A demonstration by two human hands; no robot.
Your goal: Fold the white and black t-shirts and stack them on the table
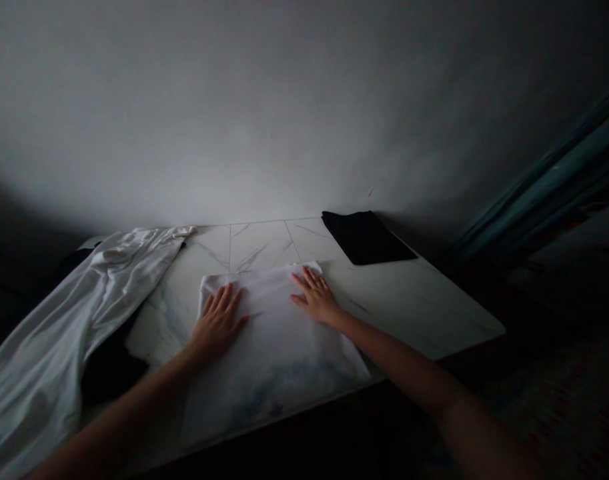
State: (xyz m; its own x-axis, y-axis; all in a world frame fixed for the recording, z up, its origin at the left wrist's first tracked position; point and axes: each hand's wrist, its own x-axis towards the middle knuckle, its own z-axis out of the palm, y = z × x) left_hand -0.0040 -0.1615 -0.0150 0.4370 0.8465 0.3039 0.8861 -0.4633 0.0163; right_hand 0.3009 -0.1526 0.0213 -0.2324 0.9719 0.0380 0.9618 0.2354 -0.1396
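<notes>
Pretty dim room here, with a bare pale wall (244,113) behind a white marble-look table (424,307) with thin grey veins running through it. Starting on the far left, a long white garment (79,300) lies all bunched and creased across the table's left side and hangs off the edge, with a dark cloth (111,367) showing under it, though that one's hard to make out in the shadow. Neither looks folded, so that's the part that seems left to do. In the middle, a white cloth (269,353) lies flat on the table, and it looks smoothed out and squared off, though I can't tell how many layers it has or what kind of garment it is. The left hand (217,320) sits on it with the fingers spread, and the right hand (317,297) rests near its far right corner. Both grips are open and pressing flat, nothing clenched or pinched. Just past that, well apart from the white cloth and up by the wall, a black cloth (367,237) sits in a neat flat rectangle and looks done. Way over on the right, a teal curtain (549,180) fades into the gloom beyond the table.
</notes>
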